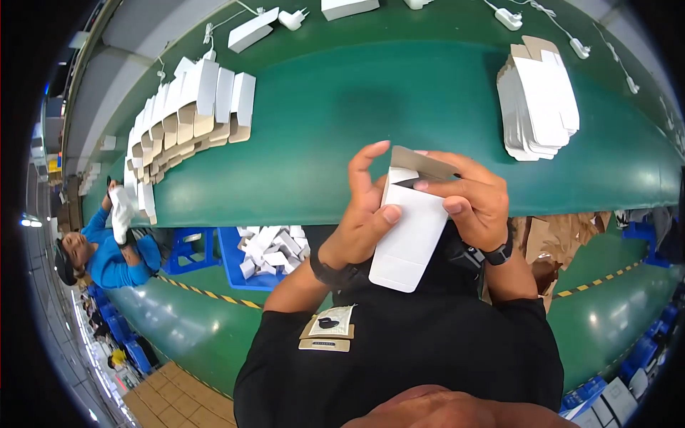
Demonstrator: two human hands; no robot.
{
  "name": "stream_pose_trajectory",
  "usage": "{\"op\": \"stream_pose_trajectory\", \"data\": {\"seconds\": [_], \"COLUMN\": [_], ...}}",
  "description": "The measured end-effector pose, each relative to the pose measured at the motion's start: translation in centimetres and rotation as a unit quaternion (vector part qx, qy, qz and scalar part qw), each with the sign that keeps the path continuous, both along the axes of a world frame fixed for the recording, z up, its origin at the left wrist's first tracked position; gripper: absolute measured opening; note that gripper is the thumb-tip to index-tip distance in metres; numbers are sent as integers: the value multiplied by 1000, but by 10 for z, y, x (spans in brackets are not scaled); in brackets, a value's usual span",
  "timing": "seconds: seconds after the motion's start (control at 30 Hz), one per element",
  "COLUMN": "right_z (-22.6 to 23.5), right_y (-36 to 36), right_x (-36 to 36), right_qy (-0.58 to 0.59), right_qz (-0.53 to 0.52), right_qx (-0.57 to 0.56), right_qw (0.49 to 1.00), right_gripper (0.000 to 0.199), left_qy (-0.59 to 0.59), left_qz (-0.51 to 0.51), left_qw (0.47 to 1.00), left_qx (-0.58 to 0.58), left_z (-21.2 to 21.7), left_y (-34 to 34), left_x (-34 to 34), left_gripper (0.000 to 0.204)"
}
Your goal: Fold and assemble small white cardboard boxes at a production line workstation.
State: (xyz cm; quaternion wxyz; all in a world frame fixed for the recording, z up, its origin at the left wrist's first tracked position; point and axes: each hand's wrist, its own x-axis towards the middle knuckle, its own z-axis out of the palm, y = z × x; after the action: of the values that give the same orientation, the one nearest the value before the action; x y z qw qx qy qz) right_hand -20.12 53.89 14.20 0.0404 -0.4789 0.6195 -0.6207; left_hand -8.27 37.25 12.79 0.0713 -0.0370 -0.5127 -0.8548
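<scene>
A small white carton (410, 232) with a tan inside is held in front of my chest, over the near edge of the green table. My left hand (364, 214) grips its left side, thumb on the front face and index finger raised. My right hand (474, 196) is at the upper right of the carton, its thumb against the edge and a fingertip at the opening. One end flap stands up, showing its tan inner face. Whatever may be inside the carton is hidden.
On the green table (321, 128) stand a row of opened white cartons (193, 107) at left and a stack of flattened cartons (542, 100) at right. White plug adapters (508, 18) lie along the back. Below are a blue bin (250, 274) of small boxes and brown paper (564, 235). A co-worker (118, 246) sits left.
</scene>
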Motion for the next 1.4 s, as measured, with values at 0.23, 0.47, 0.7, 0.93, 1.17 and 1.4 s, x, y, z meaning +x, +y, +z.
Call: {"op": "stream_pose_trajectory", "data": {"seconds": [0.23,0.47,0.7,0.93,1.17,1.4], "right_z": [12,23,22,11,-1,-13], "right_y": [-11,0,4,2,-8,-18], "right_x": [9,7,9,10,27,32], "right_qy": [-134,-124,-186,-328,-439,-357], "right_qz": [32,41,58,134,135,74], "right_qx": [-62,34,64,26,-50,-89], "right_qw": [989,991,979,935,887,927], "right_gripper": [34,14,17,21,19,18], "left_qy": [29,45,94,96,85,63], "left_qz": [-36,-40,-50,-32,-10,-7], "left_qw": [998,986,956,962,986,991], "left_qx": [-43,-154,-273,-255,-140,-114], "left_z": [-1,-2,-11,-13,-13,-13], "left_y": [-7,-9,-16,-14,-7,-4], "left_x": [4,5,9,12,11,9], "left_gripper": [82,86,83,63,51,47]}}
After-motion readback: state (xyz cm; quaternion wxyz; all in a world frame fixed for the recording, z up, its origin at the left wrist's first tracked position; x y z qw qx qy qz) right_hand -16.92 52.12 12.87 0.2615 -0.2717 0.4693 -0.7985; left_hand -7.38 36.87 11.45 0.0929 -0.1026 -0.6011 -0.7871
